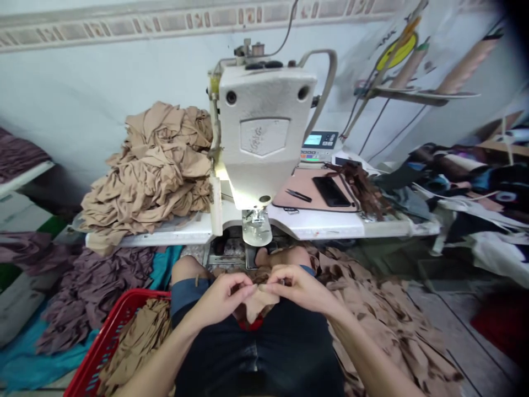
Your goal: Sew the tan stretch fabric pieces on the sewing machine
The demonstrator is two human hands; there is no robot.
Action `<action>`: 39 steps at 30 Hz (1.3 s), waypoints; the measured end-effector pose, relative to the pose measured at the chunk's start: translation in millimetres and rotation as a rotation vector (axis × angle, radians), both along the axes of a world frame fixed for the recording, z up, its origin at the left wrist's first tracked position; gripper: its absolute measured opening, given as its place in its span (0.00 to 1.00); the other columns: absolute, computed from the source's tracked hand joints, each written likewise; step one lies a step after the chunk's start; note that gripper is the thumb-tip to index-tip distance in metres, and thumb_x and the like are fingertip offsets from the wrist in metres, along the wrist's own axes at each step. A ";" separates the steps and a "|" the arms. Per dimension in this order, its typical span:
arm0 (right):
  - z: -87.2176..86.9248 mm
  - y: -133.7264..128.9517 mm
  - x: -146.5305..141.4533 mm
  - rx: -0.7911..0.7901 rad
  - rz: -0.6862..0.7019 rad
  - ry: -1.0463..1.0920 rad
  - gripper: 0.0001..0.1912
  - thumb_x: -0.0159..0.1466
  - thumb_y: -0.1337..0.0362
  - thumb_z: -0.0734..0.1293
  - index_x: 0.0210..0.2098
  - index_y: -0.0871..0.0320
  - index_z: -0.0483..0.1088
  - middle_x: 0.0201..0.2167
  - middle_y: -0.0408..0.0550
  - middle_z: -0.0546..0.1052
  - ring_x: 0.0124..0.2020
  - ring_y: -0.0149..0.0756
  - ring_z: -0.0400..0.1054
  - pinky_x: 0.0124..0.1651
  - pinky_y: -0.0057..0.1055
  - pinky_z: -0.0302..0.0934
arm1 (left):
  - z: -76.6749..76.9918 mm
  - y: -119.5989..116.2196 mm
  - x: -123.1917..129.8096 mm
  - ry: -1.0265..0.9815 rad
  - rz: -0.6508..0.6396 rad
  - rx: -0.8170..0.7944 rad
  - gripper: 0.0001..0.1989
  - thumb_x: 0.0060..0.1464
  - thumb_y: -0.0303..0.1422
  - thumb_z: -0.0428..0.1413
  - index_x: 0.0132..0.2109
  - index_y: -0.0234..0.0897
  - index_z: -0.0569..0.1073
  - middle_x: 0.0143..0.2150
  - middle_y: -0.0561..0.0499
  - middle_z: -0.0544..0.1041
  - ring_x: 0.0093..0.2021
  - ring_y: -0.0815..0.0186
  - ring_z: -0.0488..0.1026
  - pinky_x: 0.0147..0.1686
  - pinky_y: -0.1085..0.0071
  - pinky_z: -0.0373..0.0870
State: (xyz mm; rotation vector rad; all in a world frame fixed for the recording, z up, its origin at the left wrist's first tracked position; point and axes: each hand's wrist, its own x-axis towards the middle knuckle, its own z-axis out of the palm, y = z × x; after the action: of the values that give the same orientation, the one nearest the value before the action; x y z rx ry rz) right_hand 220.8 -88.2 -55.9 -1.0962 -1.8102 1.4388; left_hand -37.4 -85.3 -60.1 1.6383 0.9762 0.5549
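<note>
From here I count one sewing machine (260, 132) on one table (318, 223), with one tan fabric heap (155, 165) beside it and one red basket (111, 331) low at left, both apparently kept within reach. One phone (330, 191) and one pair of snips (298, 195) lie by the machine. Over the lap, the left hand (223, 300) and right hand (300, 289) pinch one tan piece (258, 302) between their fingertips, seemingly to hold it taut.
</note>
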 end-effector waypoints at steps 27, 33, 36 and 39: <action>52.7 22.7 -15.8 0.237 -0.576 0.040 0.21 0.66 0.50 0.73 0.24 0.59 0.76 0.20 0.42 0.69 0.23 0.32 0.59 0.28 0.31 0.53 | 59.3 38.3 11.6 -0.061 0.325 0.270 0.16 0.65 0.42 0.59 0.36 0.34 0.83 0.32 0.49 0.82 0.33 0.63 0.75 0.34 0.73 0.68; 50.4 36.4 -12.9 0.166 -0.605 0.145 0.24 0.63 0.47 0.75 0.21 0.58 0.73 0.18 0.41 0.69 0.23 0.33 0.59 0.29 0.31 0.54 | 62.8 54.9 19.1 -0.039 0.461 0.282 0.15 0.60 0.42 0.63 0.31 0.36 0.75 0.24 0.56 0.69 0.26 0.69 0.64 0.28 0.74 0.59; 49.0 43.3 -12.3 0.189 -0.634 0.166 0.26 0.63 0.45 0.75 0.20 0.57 0.71 0.18 0.42 0.69 0.23 0.34 0.60 0.29 0.32 0.55 | 62.8 63.6 24.5 -0.131 0.514 0.275 0.11 0.59 0.40 0.63 0.35 0.37 0.74 0.24 0.59 0.65 0.25 0.69 0.62 0.27 0.75 0.58; 44.9 51.0 -10.7 0.208 -0.665 0.174 0.27 0.63 0.43 0.75 0.19 0.57 0.71 0.17 0.42 0.68 0.23 0.34 0.60 0.29 0.32 0.55 | 61.1 69.8 30.1 -0.223 0.533 0.270 0.09 0.59 0.38 0.62 0.38 0.38 0.73 0.25 0.60 0.63 0.26 0.69 0.62 0.28 0.75 0.58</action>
State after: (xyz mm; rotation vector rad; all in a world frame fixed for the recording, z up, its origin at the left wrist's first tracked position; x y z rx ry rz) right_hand 210.1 -37.2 -11.0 -1.2568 -1.2610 0.8946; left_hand -7.3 -15.4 1.0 1.4973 1.2112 1.2483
